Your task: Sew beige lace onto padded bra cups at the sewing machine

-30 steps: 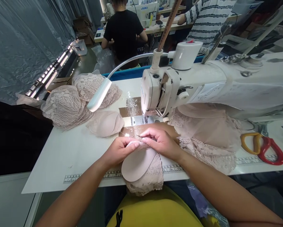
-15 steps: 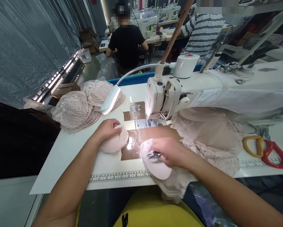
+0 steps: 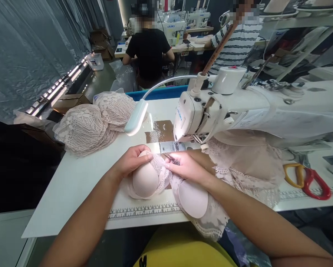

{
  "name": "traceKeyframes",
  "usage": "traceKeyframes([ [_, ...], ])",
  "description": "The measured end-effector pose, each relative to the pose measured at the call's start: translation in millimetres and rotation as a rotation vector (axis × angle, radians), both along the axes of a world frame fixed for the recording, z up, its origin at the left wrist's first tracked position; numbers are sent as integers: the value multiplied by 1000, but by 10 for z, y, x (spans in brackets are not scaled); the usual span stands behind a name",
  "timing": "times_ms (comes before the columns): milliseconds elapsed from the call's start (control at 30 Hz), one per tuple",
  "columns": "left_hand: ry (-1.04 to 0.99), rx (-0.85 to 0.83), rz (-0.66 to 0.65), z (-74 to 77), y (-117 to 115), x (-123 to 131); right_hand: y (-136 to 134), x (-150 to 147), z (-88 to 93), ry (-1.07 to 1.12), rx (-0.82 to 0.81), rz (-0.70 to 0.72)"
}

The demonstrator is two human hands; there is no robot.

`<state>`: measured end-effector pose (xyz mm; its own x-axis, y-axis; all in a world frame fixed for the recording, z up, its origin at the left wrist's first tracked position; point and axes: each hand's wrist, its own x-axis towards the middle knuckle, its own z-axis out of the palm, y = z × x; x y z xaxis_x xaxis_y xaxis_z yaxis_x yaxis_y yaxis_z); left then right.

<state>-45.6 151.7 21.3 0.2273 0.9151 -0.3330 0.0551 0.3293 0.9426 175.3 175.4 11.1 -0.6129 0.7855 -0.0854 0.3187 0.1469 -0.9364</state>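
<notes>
A pale pink lace bra (image 3: pixel 145 180) lies at the front of the sewing table, one cup under each hand. My left hand (image 3: pixel 133 160) pinches the upper edge of the left cup, thumb on top. My right hand (image 3: pixel 187 166) is closed around small thread snips (image 3: pixel 172 159), their blades pointing left toward the lace between the cups. Its fingertips touch that lace. The second cup (image 3: pixel 193 198) rests below my right wrist, its lace hanging over the table edge. Just beyond my hands stands the sewing machine's needle area (image 3: pixel 178 142).
The white sewing machine (image 3: pixel 200 111) fills the right side. A lamp (image 3: pixel 136 118) on a bendy neck hangs over the table. Stacked lace cups (image 3: pixel 81 128) lie at left, more lace pieces (image 3: pixel 244 159) at right beside scissors (image 3: pixel 308 180). Two people (image 3: pixel 148 52) sit or stand beyond.
The left cup has been turned so its rounded side faces up. My right hand has moved left and up with the snips, close to my left hand. The view has shifted slightly.
</notes>
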Motion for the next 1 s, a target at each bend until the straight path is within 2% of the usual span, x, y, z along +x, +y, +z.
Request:
traceKeyframes([
  [67, 34, 8, -69, 29, -3, -79, -2, 30, -20, 8, -28, -6],
  [167, 139, 18, -254, 80, 5, -226, 20, 134, -10, -27, -58, 2],
  [233, 219, 27, -317, 107, 7, -293, 43, 198, 6, -58, -92, 107],
  [333, 279, 80, -303, 130, -7, -276, 56, 226, 14, -61, -192, 293],
  [400, 259, 128, -294, 135, -26, -198, 44, 189, 2, -25, -219, 228],
  [500, 223, 176, -305, 129, -56, -59, 15, 97, -26, 48, -140, 55],
  [767, 227, 183, -233, 36, -68, 141, -25, 38, -48, 80, 72, 26],
  [1000, 99, 31, -252, -16, -63, 197, -23, 100, -131, 186, 96, -10],
])
